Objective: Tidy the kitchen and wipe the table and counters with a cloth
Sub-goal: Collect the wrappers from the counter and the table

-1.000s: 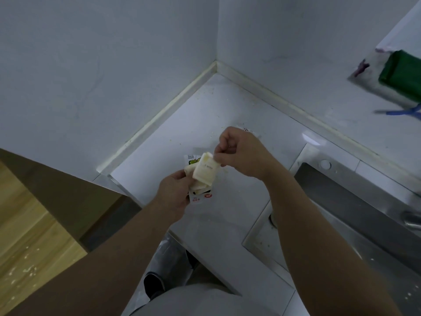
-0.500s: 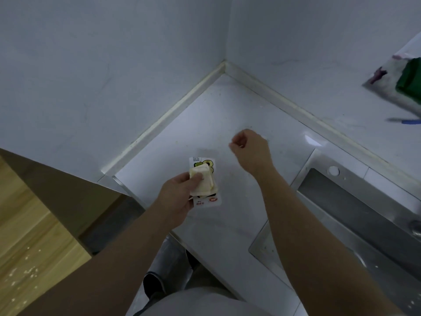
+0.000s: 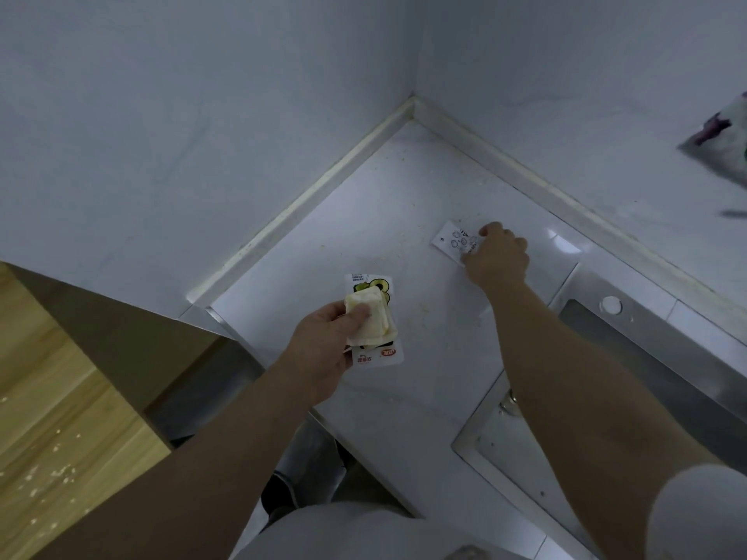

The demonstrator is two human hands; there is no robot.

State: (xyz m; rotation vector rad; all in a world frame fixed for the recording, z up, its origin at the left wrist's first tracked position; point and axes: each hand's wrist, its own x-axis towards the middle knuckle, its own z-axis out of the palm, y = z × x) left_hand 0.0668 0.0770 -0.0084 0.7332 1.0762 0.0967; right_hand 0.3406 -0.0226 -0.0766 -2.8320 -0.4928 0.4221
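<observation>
Head-camera view looking down into a kitchen corner. At centre frame, a small stack of empty snack packets (image 3: 374,317), cream-coloured, sits on top of a white printed wrapper (image 3: 378,355) with a green fruit picture and a red logo. The person's left hand (image 3: 323,353) grips this stack, thumb pressed on top and fingers curled underneath, holding it just above the white counter (image 3: 364,220).

Right of centre and a little higher, a second flat wrapper (image 3: 452,239), white with small dark line drawings, lies on the counter near the back wall. The right hand (image 3: 499,256) reaches over it with thumb and fingers curled onto its right end, clamped on that edge. It is unclear whether the wrapper is lifted at all.

Pale crumbs (image 3: 398,252) are scattered over the counter between the two hands and toward the corner. A stainless steel sink (image 3: 646,369) occupies the lower right, partly behind the right forearm, with a round white cap (image 3: 610,305) on its rim. Plain pale walls (image 3: 202,115) meet at upper centre. A blurred patterned bag (image 3: 723,143) shows at the upper right edge. Light wood flooring (image 3: 60,418) with white specks fills the lower left, and a dark shoe (image 3: 279,491) shows below the counter edge.
</observation>
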